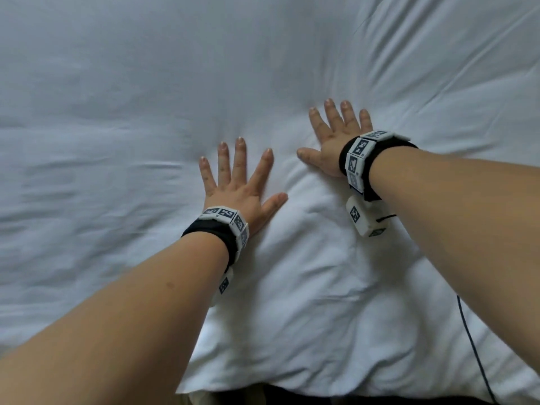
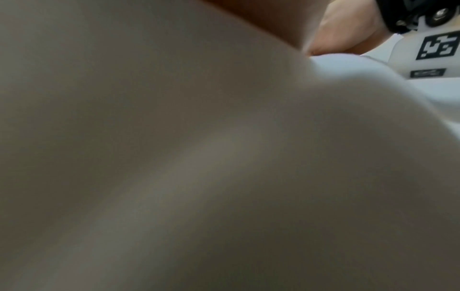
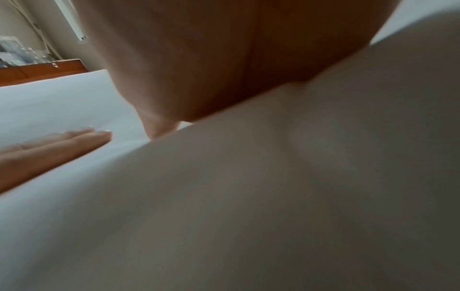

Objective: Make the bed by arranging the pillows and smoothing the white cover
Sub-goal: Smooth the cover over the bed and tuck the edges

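The white cover (image 1: 146, 112) fills the head view, with soft wrinkles at the left and sharper folds at the upper right. My left hand (image 1: 238, 182) lies flat on it at the centre, fingers straight and spread. My right hand (image 1: 333, 133) presses flat a little farther up and to the right, fingers spread too. A puffed fold of the cover (image 1: 306, 258) bulges between my forearms. In the left wrist view the cover (image 2: 174, 157) blocks nearly everything. In the right wrist view my left hand's fingers (image 3: 74, 137) lie flat on the cover (image 3: 273, 196). No pillow shows.
The cover's near edge (image 1: 263, 388) hangs at the bottom, with a dark gap below it. A thin dark cable (image 1: 473, 346) runs down at the lower right. In the right wrist view, wooden furniture (image 3: 42, 71) stands beyond the bed's far side.
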`<move>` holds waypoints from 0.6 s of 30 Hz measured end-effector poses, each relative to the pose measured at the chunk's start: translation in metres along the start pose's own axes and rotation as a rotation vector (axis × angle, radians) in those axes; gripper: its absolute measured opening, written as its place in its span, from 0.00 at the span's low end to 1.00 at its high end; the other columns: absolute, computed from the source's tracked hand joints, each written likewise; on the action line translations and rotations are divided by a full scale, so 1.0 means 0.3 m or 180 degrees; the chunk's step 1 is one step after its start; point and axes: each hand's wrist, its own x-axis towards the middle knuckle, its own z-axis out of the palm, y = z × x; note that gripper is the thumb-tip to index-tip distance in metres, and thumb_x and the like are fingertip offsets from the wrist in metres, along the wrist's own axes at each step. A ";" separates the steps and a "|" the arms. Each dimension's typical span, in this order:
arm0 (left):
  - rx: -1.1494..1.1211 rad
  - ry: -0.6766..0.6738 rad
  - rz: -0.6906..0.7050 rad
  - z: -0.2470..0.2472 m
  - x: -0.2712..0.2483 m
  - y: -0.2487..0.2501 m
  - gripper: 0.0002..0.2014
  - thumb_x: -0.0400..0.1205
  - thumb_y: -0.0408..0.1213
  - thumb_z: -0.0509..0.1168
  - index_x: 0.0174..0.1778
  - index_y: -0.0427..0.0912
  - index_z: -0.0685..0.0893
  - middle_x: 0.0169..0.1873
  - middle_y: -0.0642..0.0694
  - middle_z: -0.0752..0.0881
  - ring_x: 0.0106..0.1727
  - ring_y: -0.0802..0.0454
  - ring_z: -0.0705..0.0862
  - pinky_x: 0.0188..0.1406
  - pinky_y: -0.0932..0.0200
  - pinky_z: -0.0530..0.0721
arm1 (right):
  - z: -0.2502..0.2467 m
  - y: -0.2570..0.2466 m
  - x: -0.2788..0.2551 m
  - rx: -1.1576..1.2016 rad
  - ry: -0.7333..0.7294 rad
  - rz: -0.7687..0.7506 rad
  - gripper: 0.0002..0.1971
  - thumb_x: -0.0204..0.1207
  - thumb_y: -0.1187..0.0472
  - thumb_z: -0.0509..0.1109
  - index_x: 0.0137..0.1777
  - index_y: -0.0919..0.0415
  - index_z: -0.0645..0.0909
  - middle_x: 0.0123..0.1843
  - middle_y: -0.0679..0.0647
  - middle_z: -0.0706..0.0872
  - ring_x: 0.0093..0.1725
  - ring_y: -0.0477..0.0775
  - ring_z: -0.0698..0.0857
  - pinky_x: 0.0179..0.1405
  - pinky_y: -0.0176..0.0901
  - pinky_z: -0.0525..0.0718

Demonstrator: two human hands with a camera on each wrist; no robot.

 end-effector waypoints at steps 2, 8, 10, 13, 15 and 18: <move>0.0058 -0.0010 0.0084 0.040 -0.065 -0.006 0.42 0.79 0.78 0.37 0.87 0.66 0.33 0.88 0.42 0.29 0.86 0.33 0.26 0.78 0.20 0.33 | 0.072 -0.015 -0.073 0.0005 -0.0005 0.0056 0.46 0.73 0.22 0.42 0.83 0.39 0.27 0.85 0.48 0.23 0.84 0.58 0.27 0.81 0.66 0.30; 0.0197 0.0010 0.0317 0.160 -0.270 -0.027 0.45 0.78 0.78 0.39 0.88 0.63 0.34 0.87 0.40 0.28 0.86 0.33 0.26 0.78 0.19 0.33 | 0.316 -0.122 -0.315 0.0229 -0.0044 0.0397 0.44 0.72 0.23 0.42 0.83 0.36 0.27 0.85 0.45 0.24 0.84 0.58 0.27 0.80 0.68 0.29; 0.0229 -0.0043 0.0426 0.196 -0.334 -0.045 0.45 0.77 0.79 0.37 0.88 0.63 0.34 0.87 0.40 0.28 0.86 0.33 0.26 0.77 0.18 0.32 | 0.407 -0.172 -0.395 0.0296 -0.0019 0.0521 0.44 0.72 0.23 0.42 0.82 0.35 0.26 0.85 0.44 0.23 0.84 0.58 0.27 0.80 0.69 0.29; 0.0324 -0.0106 0.0636 0.248 -0.454 -0.076 0.46 0.77 0.80 0.36 0.88 0.63 0.33 0.87 0.41 0.28 0.86 0.33 0.26 0.76 0.18 0.32 | 0.544 -0.252 -0.520 0.0469 0.0045 0.0754 0.42 0.72 0.22 0.40 0.80 0.32 0.24 0.84 0.43 0.21 0.84 0.58 0.25 0.78 0.73 0.29; 0.0393 -0.0107 0.0746 0.291 -0.542 -0.099 0.46 0.76 0.81 0.35 0.88 0.62 0.33 0.87 0.41 0.27 0.86 0.33 0.25 0.76 0.17 0.32 | 0.631 -0.299 -0.597 0.0535 0.0095 0.0868 0.40 0.72 0.22 0.38 0.79 0.30 0.22 0.83 0.43 0.20 0.83 0.57 0.24 0.76 0.76 0.29; 0.0397 -0.0097 0.0815 0.351 -0.667 -0.133 0.47 0.76 0.81 0.34 0.88 0.60 0.32 0.87 0.42 0.28 0.86 0.34 0.26 0.76 0.18 0.32 | 0.730 -0.376 -0.713 0.0784 0.0075 0.1039 0.40 0.71 0.21 0.37 0.77 0.28 0.21 0.82 0.41 0.19 0.82 0.56 0.22 0.73 0.81 0.29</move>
